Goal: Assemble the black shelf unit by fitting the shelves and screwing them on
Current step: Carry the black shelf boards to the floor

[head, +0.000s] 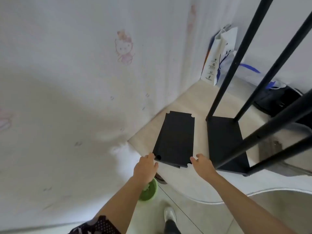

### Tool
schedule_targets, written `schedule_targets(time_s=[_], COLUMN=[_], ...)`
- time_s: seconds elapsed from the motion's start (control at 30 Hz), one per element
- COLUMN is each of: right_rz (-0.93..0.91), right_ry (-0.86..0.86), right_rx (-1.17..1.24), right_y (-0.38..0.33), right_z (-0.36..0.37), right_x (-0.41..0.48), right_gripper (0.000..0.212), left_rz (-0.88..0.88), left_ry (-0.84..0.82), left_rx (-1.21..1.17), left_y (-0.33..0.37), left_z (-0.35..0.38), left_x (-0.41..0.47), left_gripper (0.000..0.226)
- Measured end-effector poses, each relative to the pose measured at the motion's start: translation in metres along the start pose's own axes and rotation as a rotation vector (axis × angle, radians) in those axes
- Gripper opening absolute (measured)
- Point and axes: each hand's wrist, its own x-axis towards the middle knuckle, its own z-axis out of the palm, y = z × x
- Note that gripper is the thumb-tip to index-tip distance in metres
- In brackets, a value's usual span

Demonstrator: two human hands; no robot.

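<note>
A loose black shelf panel point(175, 137) with notched corners lies flat on the pale floor beside the wall. My left hand point(146, 168) reaches to its near left corner, fingertips at the edge, fingers relaxed. At the near right corner my right hand point(203, 164) hovers with fingers spread and holds nothing. To the right stands the black shelf frame point(251, 73) with thin upright posts, and a fitted black shelf point(226, 141) sits at its bottom.
A white wall with pink cartoon drawings point(124, 46) fills the left. White and blue bags point(221, 54) lean in the far corner, with a dark bag point(276, 102) behind the frame. A green round object point(148, 191) lies under my left wrist. A white shoe point(169, 215) shows below.
</note>
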Motion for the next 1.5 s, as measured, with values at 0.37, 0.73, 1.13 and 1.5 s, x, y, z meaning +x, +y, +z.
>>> schedule_targets(time_s=[0.37,0.73,1.13,1.5], right_rz=[0.333,0.332,0.312,0.25], right_ry=[-0.18,-0.243,-0.092,0.036], right_rx=[0.499,0.666,0.776,0.923], right_y=[-0.015,-0.026,-0.021,-0.02], right_z=[0.009,0.018,0.034,0.073], right_x=[0.05,0.04,-0.005,-0.092], right_gripper=[0.036,0.024,0.03,0.026], left_rz=[-0.185,-0.363,-0.226,-0.256], left_ry=[-0.075,-0.107,-0.019,-0.422], left_rx=[-0.445,-0.467,-0.654,-1.123], left_y=[0.016,0.026,0.011,-0.042], left_z=[0.009,0.015,-0.008,-0.022], left_x=[0.059,0.077,0.043,-0.009], left_gripper=[0.054,0.062,0.043,0.042])
